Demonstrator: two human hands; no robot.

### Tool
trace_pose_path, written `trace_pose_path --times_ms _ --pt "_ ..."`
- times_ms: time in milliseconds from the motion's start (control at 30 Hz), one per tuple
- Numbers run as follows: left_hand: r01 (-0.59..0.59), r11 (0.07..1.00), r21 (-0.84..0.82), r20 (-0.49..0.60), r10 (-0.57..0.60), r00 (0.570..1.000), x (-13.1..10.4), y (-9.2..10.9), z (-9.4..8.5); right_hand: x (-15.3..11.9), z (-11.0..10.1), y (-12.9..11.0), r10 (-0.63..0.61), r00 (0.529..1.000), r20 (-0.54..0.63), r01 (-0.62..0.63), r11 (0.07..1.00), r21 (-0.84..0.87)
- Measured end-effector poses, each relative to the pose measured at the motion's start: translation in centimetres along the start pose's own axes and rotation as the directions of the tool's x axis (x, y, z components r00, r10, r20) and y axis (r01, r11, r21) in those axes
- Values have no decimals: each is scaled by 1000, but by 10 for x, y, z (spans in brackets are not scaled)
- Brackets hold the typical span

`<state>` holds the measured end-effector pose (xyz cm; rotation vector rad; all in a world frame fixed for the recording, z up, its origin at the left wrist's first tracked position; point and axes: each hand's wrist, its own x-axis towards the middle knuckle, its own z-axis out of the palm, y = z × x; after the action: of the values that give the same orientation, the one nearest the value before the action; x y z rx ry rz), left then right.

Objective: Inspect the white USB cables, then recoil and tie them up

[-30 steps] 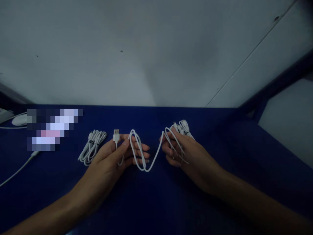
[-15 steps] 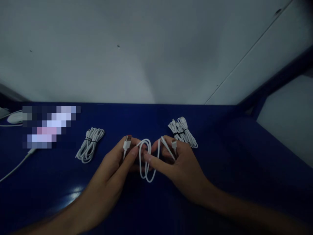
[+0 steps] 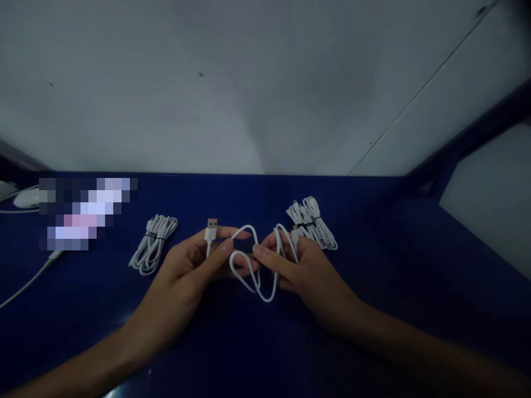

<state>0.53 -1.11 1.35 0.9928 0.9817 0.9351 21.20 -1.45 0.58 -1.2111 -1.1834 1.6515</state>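
Observation:
A loosely looped white cable hangs between my two hands above the blue table. My left hand pinches it between thumb and fingers, and its USB plug points up beside the index finger. On the other side, my right hand is closed on the loops, with the cable's smaller end plug sticking up over the fingers. A tied white cable bundle lies left of my left hand. Behind my right hand lie more tied white cables.
The blue table meets a pale wall panel at the back. At the left are a pixelated device with a white cord and a white object. A blue frame bar stands at the right.
My hands have drawn slightly apart, and the loops between them have spread and shifted. The USB plug at my left hand has moved up and a little left.

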Motion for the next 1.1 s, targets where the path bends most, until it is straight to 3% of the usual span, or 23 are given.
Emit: trace_pose_path --times_ms 133,267,533,700,967,1100 --pt "41 995 -90 22 -39 999 1 1 1 1 -2 6 23 999 33 -26 993 119" --pt "90 982 -164 -49 -99 994 3 4 3 3 -7 7 -8 998 -56 22 969 248" --pt "-10 984 -178 -215 -29 976 4 1 -1 11 -12 -5 -74 989 -132 129 864 487" --pt "-44 984 -170 -216 6 976 5 1 1 11 -14 -5 -66 981 -184 142 887 439" --pt "-8 987 -159 -274 -36 961 8 2 -2 11 -16 -1 36 994 -101 5 928 373" --pt "2 982 -187 -297 -58 953 10 1 -2 11 -18 -1 44 993 -111 -4 941 339"
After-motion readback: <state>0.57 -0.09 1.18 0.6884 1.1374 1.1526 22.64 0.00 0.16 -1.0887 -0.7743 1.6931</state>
